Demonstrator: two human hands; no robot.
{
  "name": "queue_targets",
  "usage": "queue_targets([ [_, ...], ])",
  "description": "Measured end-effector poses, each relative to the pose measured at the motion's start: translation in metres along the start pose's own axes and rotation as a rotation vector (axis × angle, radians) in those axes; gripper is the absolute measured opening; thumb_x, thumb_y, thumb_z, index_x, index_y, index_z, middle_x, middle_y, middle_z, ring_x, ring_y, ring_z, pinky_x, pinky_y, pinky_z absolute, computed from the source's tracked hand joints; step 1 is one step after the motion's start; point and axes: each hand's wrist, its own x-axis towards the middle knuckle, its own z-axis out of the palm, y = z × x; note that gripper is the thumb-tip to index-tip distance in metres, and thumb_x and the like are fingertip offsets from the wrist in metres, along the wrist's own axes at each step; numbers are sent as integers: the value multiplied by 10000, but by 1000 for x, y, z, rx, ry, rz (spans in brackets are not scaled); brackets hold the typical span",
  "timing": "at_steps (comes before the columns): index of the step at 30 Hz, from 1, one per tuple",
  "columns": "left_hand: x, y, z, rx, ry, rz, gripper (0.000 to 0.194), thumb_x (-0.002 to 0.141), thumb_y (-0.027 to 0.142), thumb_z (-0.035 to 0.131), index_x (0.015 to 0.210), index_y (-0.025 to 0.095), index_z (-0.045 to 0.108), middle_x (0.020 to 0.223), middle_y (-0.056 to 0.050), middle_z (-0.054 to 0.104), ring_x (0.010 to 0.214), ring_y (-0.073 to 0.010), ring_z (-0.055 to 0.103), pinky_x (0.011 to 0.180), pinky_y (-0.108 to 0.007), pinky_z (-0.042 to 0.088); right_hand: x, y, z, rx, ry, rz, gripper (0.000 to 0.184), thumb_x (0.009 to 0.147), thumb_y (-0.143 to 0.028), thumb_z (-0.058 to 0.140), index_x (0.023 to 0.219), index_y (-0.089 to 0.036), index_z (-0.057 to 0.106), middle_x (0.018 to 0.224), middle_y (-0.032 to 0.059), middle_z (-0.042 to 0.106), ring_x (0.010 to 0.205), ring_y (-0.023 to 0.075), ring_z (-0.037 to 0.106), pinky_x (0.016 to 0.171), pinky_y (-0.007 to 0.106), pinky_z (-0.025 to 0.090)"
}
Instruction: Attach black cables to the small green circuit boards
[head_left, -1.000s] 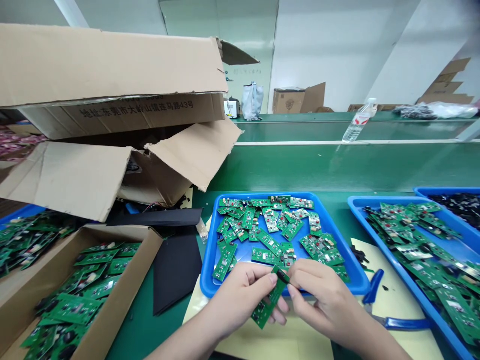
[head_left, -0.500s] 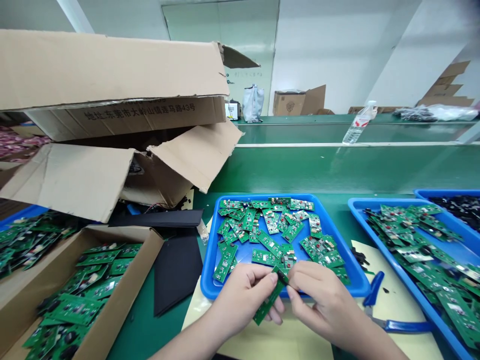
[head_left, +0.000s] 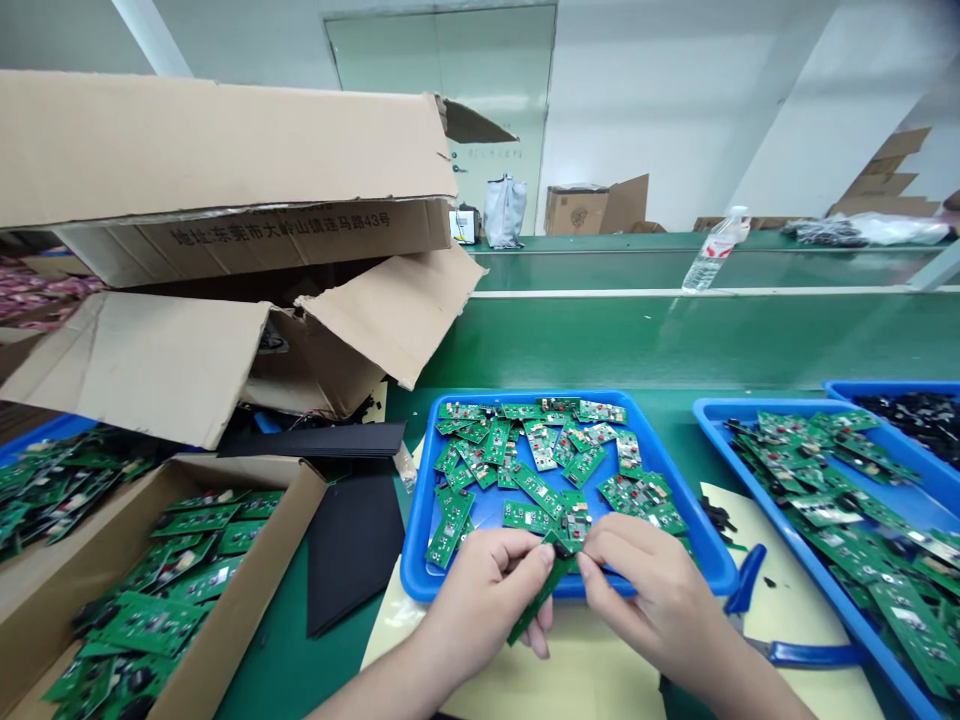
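My left hand (head_left: 487,590) is closed around a narrow green circuit board (head_left: 541,598), thumb on top and fingers beneath. The board slants, its upper end pointing away from me over the near rim of the middle blue tray (head_left: 420,590). A small black part (head_left: 559,547) sits at that upper end, by my left thumb tip. My right hand (head_left: 652,590) pinches at the same end with thumb and forefinger. Whatever is between those fingertips is too small and hidden to name. Many similar circuit boards (head_left: 536,485) lie loose in the tray in front of both hands.
Blue-handled cutters (head_left: 810,654) lie on yellow paper (head_left: 799,600) at right, beside a second blue tray (head_left: 795,510) of boards. At left stand a cardboard box (head_left: 247,590) of boards, black sheets (head_left: 352,560) and a large carton (head_left: 225,150). A bottle (head_left: 716,250) leans behind.
The board in my left hand has turned more edge-on. My right fingertips have shifted slightly, and less of the black part shows between them and the board.
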Motion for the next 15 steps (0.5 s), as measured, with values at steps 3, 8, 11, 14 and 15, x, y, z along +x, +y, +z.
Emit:
queue_targets([
  [3,0,-2,0,15,-19,20,384,787,481,438,581,158,464,472,19,527,357,-59,517,353,-132,274,1,1,-1,-22,29,-19,216,869,-108,433,667,-175,470,601,13,497,560,130,448,519,250,327],
  [8,0,-4,1,-46,-58,-4,320,764,469,497,652,172,449,504,18,564,400,-82,544,411,-162,368,2,0,-2,-63,18,-58,228,865,-114,422,655,-172,486,592,15,510,553,132,459,508,250,334],
  [11,0,-5,2,-105,-72,-29,278,742,431,528,658,177,453,491,23,562,434,-92,544,486,-210,449,3,-1,-1,-96,9,-74,241,862,-120,415,642,-176,496,592,19,522,555,136,467,510,254,346],
  [14,0,-4,2,-139,-86,-49,247,739,411,531,696,178,459,516,23,569,470,-104,560,515,-230,463,3,-1,0,-115,5,-85,245,863,-121,414,645,-174,511,602,28,545,560,141,478,515,260,359],
  [15,0,-3,2,-144,-99,-49,244,743,409,527,706,177,462,535,17,576,488,-109,568,524,-233,463,2,-1,0,-120,9,-91,244,864,-122,416,648,-173,517,611,32,554,565,143,486,518,262,363],
])
